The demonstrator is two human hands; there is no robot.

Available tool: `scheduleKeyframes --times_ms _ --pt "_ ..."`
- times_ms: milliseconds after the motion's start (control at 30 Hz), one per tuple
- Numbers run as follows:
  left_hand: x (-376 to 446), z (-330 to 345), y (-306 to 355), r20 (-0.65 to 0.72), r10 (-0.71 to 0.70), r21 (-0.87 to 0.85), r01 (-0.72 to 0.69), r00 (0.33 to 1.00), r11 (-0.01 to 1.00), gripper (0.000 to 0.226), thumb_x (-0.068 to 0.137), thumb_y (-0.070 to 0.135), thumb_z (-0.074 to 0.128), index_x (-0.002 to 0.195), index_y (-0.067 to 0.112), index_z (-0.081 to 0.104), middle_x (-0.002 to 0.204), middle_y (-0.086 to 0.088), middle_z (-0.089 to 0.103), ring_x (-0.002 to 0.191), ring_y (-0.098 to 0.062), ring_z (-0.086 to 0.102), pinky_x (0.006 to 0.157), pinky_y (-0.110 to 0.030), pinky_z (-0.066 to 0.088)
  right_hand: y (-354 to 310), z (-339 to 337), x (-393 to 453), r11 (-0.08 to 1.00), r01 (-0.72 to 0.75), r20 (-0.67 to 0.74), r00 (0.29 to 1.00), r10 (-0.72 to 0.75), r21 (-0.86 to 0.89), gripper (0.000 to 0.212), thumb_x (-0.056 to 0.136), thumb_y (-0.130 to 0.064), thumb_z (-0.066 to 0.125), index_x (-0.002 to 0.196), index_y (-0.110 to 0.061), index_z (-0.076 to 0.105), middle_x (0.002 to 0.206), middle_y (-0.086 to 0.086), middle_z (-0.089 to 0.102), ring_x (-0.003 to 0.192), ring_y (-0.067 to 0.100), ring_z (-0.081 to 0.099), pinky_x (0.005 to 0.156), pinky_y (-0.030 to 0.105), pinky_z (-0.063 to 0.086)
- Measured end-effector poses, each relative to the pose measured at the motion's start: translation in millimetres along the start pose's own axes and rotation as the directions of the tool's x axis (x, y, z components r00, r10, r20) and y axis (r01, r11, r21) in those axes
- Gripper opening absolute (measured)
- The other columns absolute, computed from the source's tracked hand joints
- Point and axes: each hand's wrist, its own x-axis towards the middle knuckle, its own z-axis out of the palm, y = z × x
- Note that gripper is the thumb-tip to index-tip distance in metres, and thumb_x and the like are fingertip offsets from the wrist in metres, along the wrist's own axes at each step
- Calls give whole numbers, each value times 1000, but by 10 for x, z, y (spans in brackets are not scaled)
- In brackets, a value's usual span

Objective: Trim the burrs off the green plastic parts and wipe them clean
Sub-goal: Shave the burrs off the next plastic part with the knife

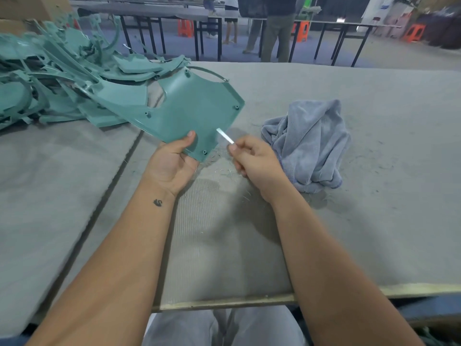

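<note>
Green part in left hand, blade at its edge

Green plastic part (pixel 192 108) was gripped by the left hand (pixel 172 163) at its near corner, thumb on top, fingers hidden underneath, the part raised off the desk (pixel 374 221) and extending away from the hand. Right hand (pixel 257 161) pinched a thin white blade (pixel 225 137), tip at the part's right edge, just right of the left thumb. Grey cloth (pixel 309 143) lay crumpled just beyond the right hand. Pile of green parts (pixel 50 76) sat far left. Thin shavings (pixel 224 168) lay under the hands.
</note>
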Motion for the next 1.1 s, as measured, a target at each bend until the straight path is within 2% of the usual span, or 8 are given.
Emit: scheduleKeyframes --times_ms 67,167,400,567,733,800,900,1100 --pt "-1 6 2 36 -11 -24 12 999 1000 37 94 -4 41 126 8 55 121 -9 64 113 -25 61 102 -40 48 -12 48 -41 994 44 117 993 -31 -104 27 95 -12 58 69 -19 54 54 1 46 46 6 36 49 18 30" --pt "-12 3 14 49 -41 -4 41 998 999 32 95 -2 39 114 12 61 112 -7 68 108 -26 62 100 -46 48 -34 54 -59 988 56 165 986 -32 -143 30 94 -9 59 66 -17 53 56 6 44 44 4 33 46 16 28" --pt "-5 20 12 18 -26 -29 27 999 999 31 97 -4 38 109 11 62 103 -8 72 95 -25 68 90 -46 54 -41 29 -68 996 31 136 991 -20 -78 27 93 -8 60 68 -15 56 57 8 43 47 8 35 47 17 29" --pt "12 -3 12 0 -5 -24 5 1000 1000 30 96 -7 40 110 9 62 104 -9 71 98 -26 68 92 -45 54 -34 18 -74 999 35 100 994 -31 -33 25 93 -6 60 69 -11 56 55 4 43 43 1 34 46 13 31" --pt "17 -12 9 -22 6 -39 -7 1000 999 31 93 -7 43 109 10 63 104 -8 72 100 -26 67 94 -47 52 2 41 -56 997 61 95 994 -56 -49 25 93 -7 61 69 -12 58 53 1 44 45 4 35 47 14 31" --pt "-1 -30 25 -29 -4 -21 4 1000 1000 34 89 -8 47 109 13 65 108 -8 70 101 -27 67 89 -48 55 21 11 -33 998 61 -11 998 -61 29 29 93 -6 58 67 -18 58 52 -3 44 46 5 35 46 14 30" --pt "-62 -63 58 -16 -36 51 37 999 998 37 79 -7 53 104 15 69 105 -7 73 98 -28 69 76 -47 60 54 -116 36 956 66 -182 983 -14 284 27 98 -14 54 72 -19 56 53 -6 46 45 7 34 43 18 28" --pt "-77 -2 89 -88 -5 182 21 996 983 36 93 -10 43 113 12 62 101 -3 74 96 -23 69 86 -46 56 36 -97 23 951 79 -242 970 -5 297 17 99 -24 52 83 -20 56 54 -4 57 42 10 45 42 20 40"
